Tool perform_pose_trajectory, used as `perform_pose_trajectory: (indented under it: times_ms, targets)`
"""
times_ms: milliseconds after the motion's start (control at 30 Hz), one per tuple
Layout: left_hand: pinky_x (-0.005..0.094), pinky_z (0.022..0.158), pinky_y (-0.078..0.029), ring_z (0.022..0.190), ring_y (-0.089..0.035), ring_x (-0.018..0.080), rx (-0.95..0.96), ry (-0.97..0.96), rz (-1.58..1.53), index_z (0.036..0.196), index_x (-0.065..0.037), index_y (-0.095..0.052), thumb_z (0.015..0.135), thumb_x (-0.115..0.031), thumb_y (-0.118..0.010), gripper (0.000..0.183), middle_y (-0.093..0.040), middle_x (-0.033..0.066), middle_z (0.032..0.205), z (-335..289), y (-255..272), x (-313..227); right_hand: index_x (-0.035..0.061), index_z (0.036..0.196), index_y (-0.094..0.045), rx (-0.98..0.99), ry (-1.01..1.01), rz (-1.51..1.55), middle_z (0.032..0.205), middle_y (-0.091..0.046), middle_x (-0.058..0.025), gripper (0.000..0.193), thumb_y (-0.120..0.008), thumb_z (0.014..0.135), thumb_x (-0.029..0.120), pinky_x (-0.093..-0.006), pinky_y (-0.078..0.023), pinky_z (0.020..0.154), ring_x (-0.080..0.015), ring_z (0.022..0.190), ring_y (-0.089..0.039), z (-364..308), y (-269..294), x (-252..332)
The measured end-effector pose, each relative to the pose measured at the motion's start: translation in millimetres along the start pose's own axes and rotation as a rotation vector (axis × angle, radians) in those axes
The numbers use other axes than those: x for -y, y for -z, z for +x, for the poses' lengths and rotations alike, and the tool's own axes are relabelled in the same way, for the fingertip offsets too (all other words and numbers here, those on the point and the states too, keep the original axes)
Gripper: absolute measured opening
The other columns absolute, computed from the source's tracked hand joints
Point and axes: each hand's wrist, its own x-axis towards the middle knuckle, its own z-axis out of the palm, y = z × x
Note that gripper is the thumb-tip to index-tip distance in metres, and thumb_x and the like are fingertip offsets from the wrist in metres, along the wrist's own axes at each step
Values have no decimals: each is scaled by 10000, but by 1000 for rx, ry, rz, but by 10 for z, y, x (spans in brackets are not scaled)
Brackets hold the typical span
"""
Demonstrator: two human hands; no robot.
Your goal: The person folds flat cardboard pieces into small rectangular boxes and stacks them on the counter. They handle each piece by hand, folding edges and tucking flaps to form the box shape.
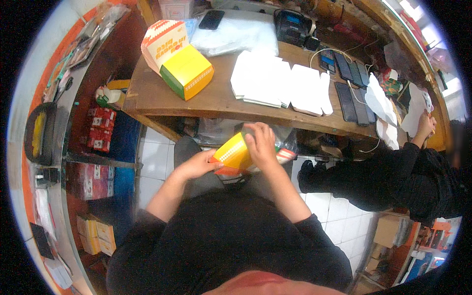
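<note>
Above my lap, in front of the table edge, I hold a yellow, green and red cardboard food box (232, 152), partly folded. My left hand (197, 164) grips its left end, with the thumb along the lower edge. Across its right side lies my right hand (260, 143), its fingers bent over the top; a red-and-white striped flap (285, 155) sticks out beyond that hand. On the table's left part stands a similar box (187, 73), folded into shape with its printed lid raised.
On the wooden table (221, 76) lie stacked white card blanks (260, 78), several phones (346, 101) with cables, a plastic-wrapped pack (236, 34) and a black card machine (292, 25). A co-worker's hand (424, 127) is at the right. Shelves (101, 162) stand at the left.
</note>
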Motion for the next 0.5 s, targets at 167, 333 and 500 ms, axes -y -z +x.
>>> perform_pose_trajectory:
  times_ms: [167,333,500]
  targets:
    - [310,811,-519,964,-622,167,-291,131,-668,1256,-56,-467,985,-207,-512,314,-624,72,1099,206,-258,201,79,1273,-515,45,148,-34,1212,-537,-172,423,-598,898,256,-452,-407,964,-373,1113,-509,-263,-498,29]
    - [295,782,-519,901,-660,158,-555,54,-296,1115,-4,-578,986,-158,-497,216,-675,77,962,283,-332,119,30,1054,-635,-45,-258,331,980,-623,-120,255,-651,875,211,-354,-483,793,-258,861,-603,-324,-598,-115]
    - [328,671,-502,772,-674,195,-615,-32,105,943,25,-617,949,-123,-533,170,-660,157,759,357,-320,-57,6,905,-658,-140,-321,497,854,-630,-81,178,-682,864,178,-305,-472,698,-172,770,-593,-251,-651,-274]
